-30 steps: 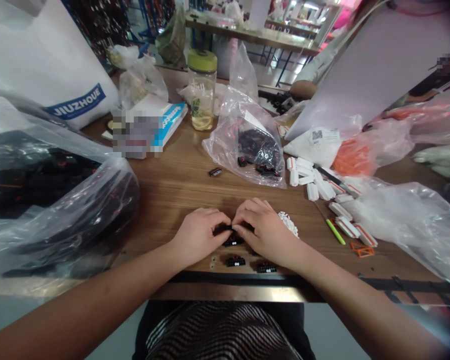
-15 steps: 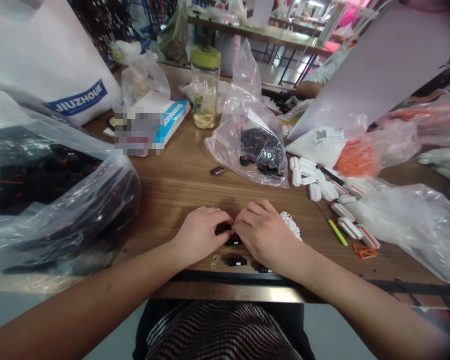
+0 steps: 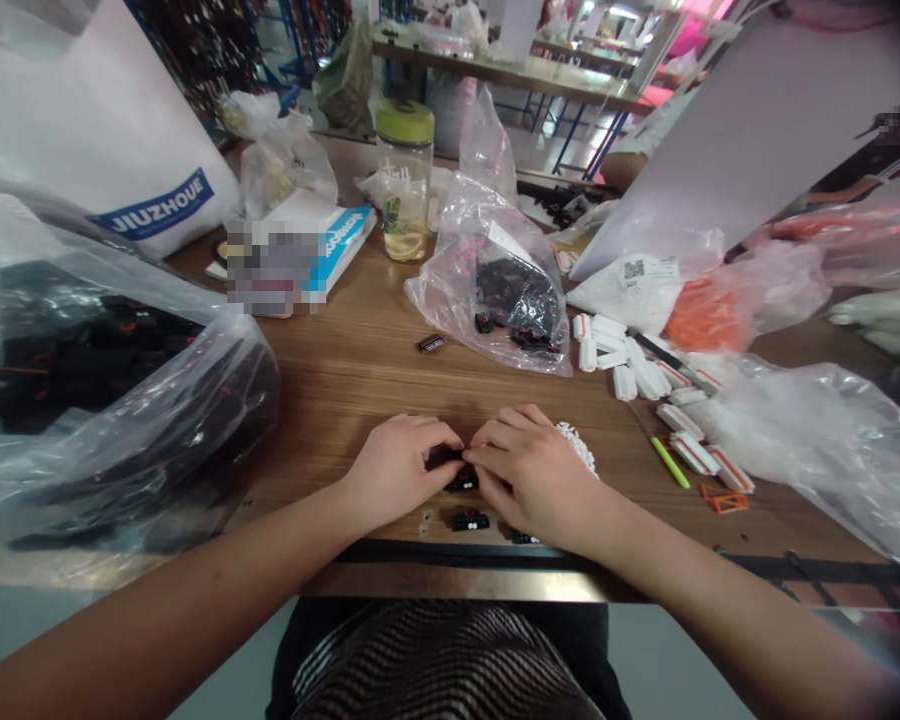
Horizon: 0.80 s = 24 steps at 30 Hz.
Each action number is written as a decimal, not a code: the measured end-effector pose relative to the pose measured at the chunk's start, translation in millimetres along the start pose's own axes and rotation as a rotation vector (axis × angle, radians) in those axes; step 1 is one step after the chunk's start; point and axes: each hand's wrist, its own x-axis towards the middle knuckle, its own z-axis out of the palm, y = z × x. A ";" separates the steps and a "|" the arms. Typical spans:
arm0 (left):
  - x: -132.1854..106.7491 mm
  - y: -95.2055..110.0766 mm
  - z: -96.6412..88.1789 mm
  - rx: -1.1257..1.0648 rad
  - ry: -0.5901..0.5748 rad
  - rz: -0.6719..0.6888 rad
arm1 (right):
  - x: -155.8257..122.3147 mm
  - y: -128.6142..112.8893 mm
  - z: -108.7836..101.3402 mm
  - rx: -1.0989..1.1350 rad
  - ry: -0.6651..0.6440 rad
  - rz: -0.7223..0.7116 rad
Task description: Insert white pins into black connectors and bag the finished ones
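Observation:
My left hand [image 3: 394, 470] and my right hand [image 3: 529, 470] meet near the front edge of the wooden table [image 3: 360, 370]. Both are closed in a pinch on a small black connector part [image 3: 450, 460] held between the fingertips. More small black connector parts lie just below the hands, one [image 3: 470, 521] in plain sight and another [image 3: 523, 538] half hidden under my right wrist. A little heap of tiny white pieces [image 3: 579, 447] lies beside my right hand.
A big clear bag of black parts [image 3: 105, 400] fills the left. A smaller bag of black parts [image 3: 510, 290] lies ahead, a loose black part [image 3: 431, 344] near it. White clips [image 3: 645, 380], a green pen [image 3: 669, 463], orange pieces [image 3: 724, 500] and bags lie right. A jar [image 3: 405, 180] stands behind.
The hands stay together on the black part. My right hand has slid slightly down, now covering most of the black part near the table edge.

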 end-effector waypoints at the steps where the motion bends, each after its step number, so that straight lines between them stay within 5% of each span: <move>1: -0.9 0.7 -1.0 -0.002 -0.002 0.007 | -3.9 2.7 -2.7 0.057 0.046 0.025; 8: 11.3 -6.3 -27.6 -0.187 -0.013 0.039 | -72.0 47.3 -29.2 0.152 0.343 0.395; 13: 66.8 -37.7 -46.9 0.150 0.195 -0.142 | -116.8 74.2 -29.7 0.103 0.376 0.642; 18: 108.5 -53.3 -43.0 0.340 0.105 -0.207 | -129.6 80.2 -17.4 0.131 0.364 0.682; 24: 105.6 -45.2 -41.7 0.428 0.012 -0.133 | -136.8 81.6 -6.0 0.124 0.384 0.676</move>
